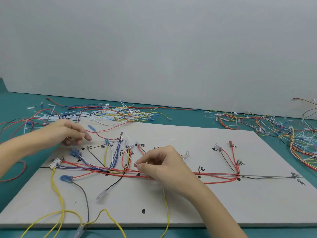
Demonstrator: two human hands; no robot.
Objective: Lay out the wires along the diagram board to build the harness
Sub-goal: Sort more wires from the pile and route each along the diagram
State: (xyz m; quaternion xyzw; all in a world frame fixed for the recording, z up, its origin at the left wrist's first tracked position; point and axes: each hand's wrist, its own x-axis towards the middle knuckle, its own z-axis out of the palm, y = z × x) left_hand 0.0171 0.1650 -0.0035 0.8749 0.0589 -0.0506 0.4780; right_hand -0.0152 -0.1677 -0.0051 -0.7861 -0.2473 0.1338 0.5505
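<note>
I see the diagram board (214, 200) low and centre in the frame: flat, pale, matte sheet with black hand-drawn lines, dots and marker labels. Wires (216, 174) run along its drawn trunk line, mostly glossy red, with branches going up to labelled ends. Left of centre they fan out in blue, yellow, black and white strands. A white ribbed connector (54, 163) sits at the board's left edge, with a blue-sleeved terminal (66, 178) just below it.

My right hand (164, 166) is at frame centre over the trunk, thumb and forefinger pinching a thin white wire (127, 154). A yellow wire (167, 217) drops from under that hand to the lower frame edge. My left hand (72, 133) is at the left, at the board's upper left corner, blurred, fingers loosely curled; I cannot tell if it holds anything.

Board lies on a smooth teal table (171, 114). Loose wire tangle (120, 114) behind the board, another pile of tied harnesses (267, 124) at the upper right. Plain grey wall (154, 45) behind.
</note>
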